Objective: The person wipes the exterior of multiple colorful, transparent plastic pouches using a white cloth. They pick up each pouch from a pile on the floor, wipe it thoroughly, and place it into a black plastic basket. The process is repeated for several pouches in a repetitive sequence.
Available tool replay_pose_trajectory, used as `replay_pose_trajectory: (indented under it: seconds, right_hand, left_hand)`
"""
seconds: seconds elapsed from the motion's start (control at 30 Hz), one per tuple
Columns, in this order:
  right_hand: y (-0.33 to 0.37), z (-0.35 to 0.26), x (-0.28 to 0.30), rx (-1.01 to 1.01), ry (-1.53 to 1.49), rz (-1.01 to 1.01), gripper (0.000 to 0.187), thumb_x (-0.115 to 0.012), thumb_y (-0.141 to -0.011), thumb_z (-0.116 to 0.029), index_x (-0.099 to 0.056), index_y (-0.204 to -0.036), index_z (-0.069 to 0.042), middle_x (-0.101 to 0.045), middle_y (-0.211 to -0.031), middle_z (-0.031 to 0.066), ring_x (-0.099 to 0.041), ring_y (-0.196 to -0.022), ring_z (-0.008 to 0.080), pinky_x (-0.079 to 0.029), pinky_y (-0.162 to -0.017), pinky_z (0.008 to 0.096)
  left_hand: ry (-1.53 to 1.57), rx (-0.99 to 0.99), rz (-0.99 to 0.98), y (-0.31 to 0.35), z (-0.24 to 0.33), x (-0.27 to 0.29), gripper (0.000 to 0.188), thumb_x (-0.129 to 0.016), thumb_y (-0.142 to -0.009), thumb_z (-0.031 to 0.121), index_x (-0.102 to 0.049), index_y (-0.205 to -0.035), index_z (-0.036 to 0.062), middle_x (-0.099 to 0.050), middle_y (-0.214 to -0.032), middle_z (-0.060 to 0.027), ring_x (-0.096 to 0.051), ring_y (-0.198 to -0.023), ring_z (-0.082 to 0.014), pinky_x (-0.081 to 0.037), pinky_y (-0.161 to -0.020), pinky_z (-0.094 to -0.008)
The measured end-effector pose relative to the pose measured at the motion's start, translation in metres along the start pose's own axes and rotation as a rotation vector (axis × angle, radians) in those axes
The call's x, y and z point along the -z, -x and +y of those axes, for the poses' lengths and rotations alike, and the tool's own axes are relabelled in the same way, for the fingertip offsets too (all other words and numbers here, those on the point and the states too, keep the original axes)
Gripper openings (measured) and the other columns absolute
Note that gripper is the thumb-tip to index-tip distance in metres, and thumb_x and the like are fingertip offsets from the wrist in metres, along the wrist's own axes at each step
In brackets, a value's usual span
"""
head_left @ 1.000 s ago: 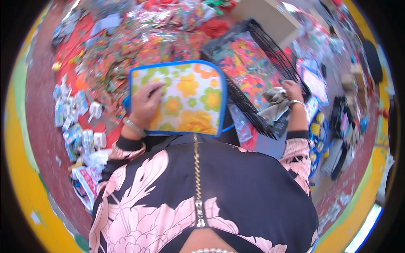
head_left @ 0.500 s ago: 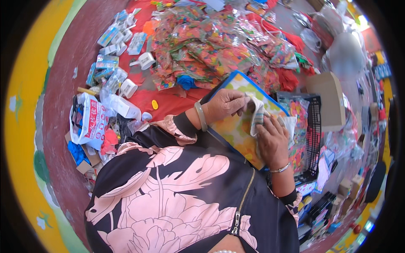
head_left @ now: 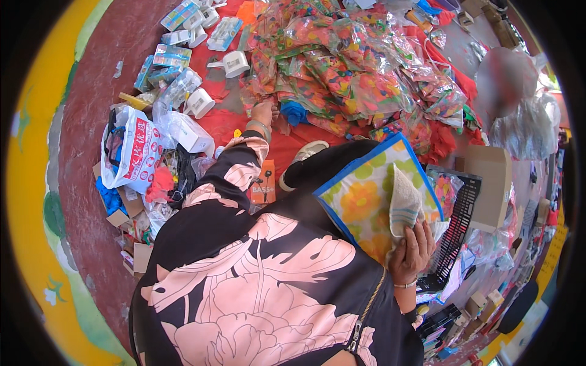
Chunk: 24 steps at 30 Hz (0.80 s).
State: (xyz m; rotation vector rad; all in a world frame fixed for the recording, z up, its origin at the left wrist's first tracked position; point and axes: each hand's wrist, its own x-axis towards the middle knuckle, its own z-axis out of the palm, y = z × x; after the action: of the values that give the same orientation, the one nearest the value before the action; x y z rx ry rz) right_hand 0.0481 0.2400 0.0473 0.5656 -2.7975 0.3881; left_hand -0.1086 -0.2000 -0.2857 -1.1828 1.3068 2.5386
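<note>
My right hand point(head_left: 412, 255) grips the lower end of a white knitted cloth point(head_left: 403, 201) with pale blue-green stripes, its narrow end pointing up. Beneath that cloth, a flat floral piece with blue edging point(head_left: 360, 207) slants across my lap. My left arm stretches out ahead and to the left. At its end my left hand point(head_left: 264, 116) is down at the near-left corner of a heap of clear plastic bags point(head_left: 348, 73) with bright coloured contents. Its fingers look curled, and what they hold, if anything, is hidden. A bunched blue cloth point(head_left: 294, 113) lies just right of it.
Left of my arm stand a white printed bag point(head_left: 131, 146), a white box point(head_left: 190, 133) and white plastic scoops point(head_left: 234, 63). An orange box point(head_left: 263, 183) lies by my shoe point(head_left: 307, 150). At right are a black crate point(head_left: 458, 226) and an open cardboard box point(head_left: 485, 183).
My left hand has left the striped cloth and reached forward-left to the bag heap. The right hand keeps the cloth, now lower along it. My left shoe and the orange box have come into view.
</note>
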Motion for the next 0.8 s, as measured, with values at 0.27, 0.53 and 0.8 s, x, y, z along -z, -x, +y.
replay_pose_trajectory:
  seconds: [0.27, 0.53, 0.8]
  right_hand:
    - [0.001, 0.011, -0.004, -0.021, -0.039, -0.026, 0.024, -0.055, -0.081, -0.010, -0.064, -0.103, -0.006, -0.061, -0.115, 0.0140, -0.053, -0.114, 0.0340, -0.035, -0.094, 0.0447]
    - [0.002, 0.023, -0.010, -0.028, -0.038, -0.046, 0.023, -0.055, -0.085, -0.015, -0.063, -0.105, -0.009, -0.060, -0.117, 0.0135, -0.052, -0.114, 0.0347, -0.036, -0.091, 0.0450]
    - [0.005, 0.025, -0.011, -0.024, -0.022, -0.036, 0.022, -0.053, -0.086, -0.019, -0.063, -0.105, -0.012, -0.060, -0.117, 0.0133, -0.052, -0.113, 0.0339, -0.036, -0.090, 0.0449]
  left_hand:
    - [0.098, 0.056, -0.054, -0.042, -0.026, -0.048, 0.014, -0.053, -0.089, 0.013, -0.055, -0.092, -0.0010, -0.060, -0.084, -0.0110, -0.061, -0.077, -0.0207, -0.051, -0.065, -0.0276]
    - [-0.048, 0.198, 0.032, -0.068, -0.097, -0.088, 0.028, -0.043, -0.092, 0.008, -0.048, -0.116, -0.0055, -0.052, -0.121, -0.0184, -0.052, -0.110, -0.0294, -0.045, -0.092, -0.0374]
    - [-1.577, -0.139, -0.002, -0.109, -0.107, -0.101, 0.032, -0.046, -0.088, 0.025, -0.057, -0.105, 0.0001, -0.059, -0.109, -0.0167, -0.057, -0.100, -0.0312, -0.047, -0.085, -0.0402]
